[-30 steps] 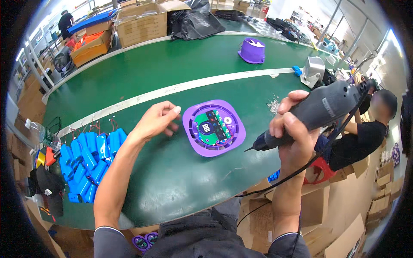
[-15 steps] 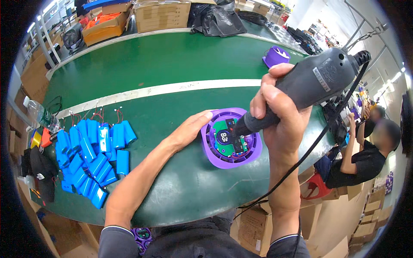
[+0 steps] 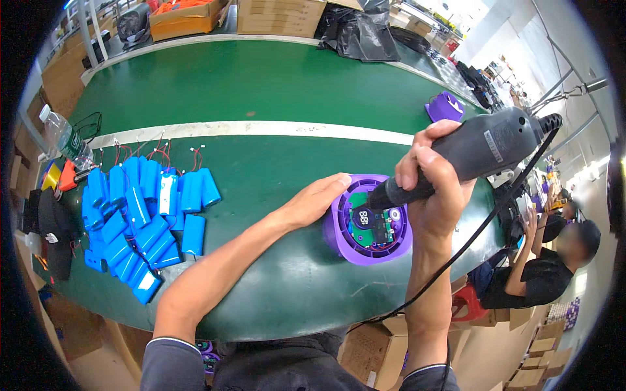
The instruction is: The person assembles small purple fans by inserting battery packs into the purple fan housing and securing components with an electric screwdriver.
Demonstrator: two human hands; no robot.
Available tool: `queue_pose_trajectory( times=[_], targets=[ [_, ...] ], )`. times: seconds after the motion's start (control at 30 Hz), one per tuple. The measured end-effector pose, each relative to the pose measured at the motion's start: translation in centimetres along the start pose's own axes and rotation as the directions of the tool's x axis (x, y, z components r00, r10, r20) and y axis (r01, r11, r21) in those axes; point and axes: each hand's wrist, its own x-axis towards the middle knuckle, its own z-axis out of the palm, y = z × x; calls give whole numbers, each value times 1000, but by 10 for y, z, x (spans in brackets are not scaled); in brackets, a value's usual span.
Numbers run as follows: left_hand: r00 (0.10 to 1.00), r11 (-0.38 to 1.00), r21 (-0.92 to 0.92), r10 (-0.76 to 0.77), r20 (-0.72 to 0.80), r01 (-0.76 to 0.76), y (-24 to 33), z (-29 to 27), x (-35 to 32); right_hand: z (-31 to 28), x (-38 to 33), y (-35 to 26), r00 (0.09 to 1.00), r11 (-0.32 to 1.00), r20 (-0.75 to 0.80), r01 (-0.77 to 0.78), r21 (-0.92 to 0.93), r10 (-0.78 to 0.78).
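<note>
The right hand (image 3: 433,189) grips a dark grey corded electric screwdriver (image 3: 479,153), tip down inside the round purple plastic housing (image 3: 368,225) on the green bench (image 3: 261,91). The left hand (image 3: 316,199), fingers extended flat, steadies its rim.

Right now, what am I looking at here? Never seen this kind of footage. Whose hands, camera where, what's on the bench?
There is no robot: the view comes from a fisheye camera on a person's head, looking down, so straight edges bend. The forearms from the lower edge are the wearer's own. The right hand grips a corded grey electric screwdriver, its tip down inside a round purple housing holding a green circuit board. The left hand rests on the housing's rim. On the green bench, blue battery packs lie to the left. A seated co-worker is at right.
</note>
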Motion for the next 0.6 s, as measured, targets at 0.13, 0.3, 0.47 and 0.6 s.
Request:
queue_pose_trajectory(
  times=[0.13, 0.3, 0.47, 0.6],
  targets=[
    [1000, 1000, 7, -19, 7, 19, 2, 0, -1, 1, 0, 3, 1000, 1000, 16, -10, 5, 10],
    [1000, 1000, -2, -22, 4, 22, -2, -1, -1, 1, 0, 5, 1000, 1000, -2, -11, -11, 11],
    [999, 999, 17, -31, 26, 31, -1, -1, 2, 0, 0, -2, 1000, 1000, -8, 6, 1, -6],
    [1000, 999, 44, -3, -14, 4, -5, -2, 1, 0, 1, 3, 1000, 1000, 13, 3, 15, -3]
  ],
)
